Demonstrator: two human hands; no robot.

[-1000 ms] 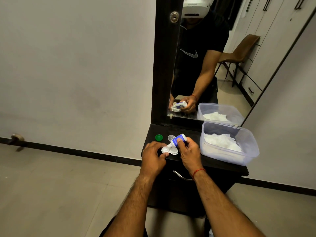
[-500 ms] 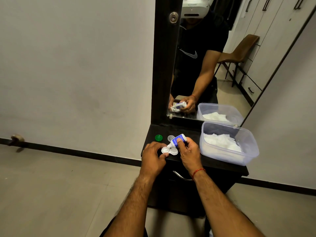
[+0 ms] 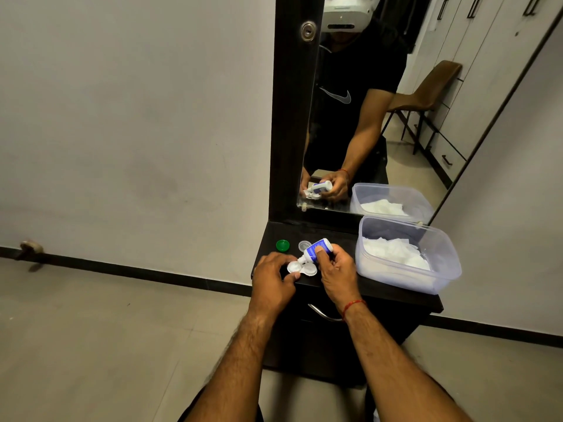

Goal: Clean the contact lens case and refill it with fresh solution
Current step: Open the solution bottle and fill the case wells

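A white contact lens case (image 3: 301,268) with two open wells lies on the dark dresser top (image 3: 393,292). My left hand (image 3: 274,280) pinches its left end. My right hand (image 3: 336,269) grips a small white solution bottle with a blue label (image 3: 315,250), tilted so the nozzle points down at the left well. A green cap (image 3: 282,245) and a clear cap (image 3: 304,245) rest on the top behind the case.
A clear plastic tub (image 3: 438,269) holding white tissues sits at the right of the dresser top. A mirror (image 3: 380,117) stands behind, reflecting my hands and a chair. A metal drawer handle (image 3: 323,315) is below the top's front edge.
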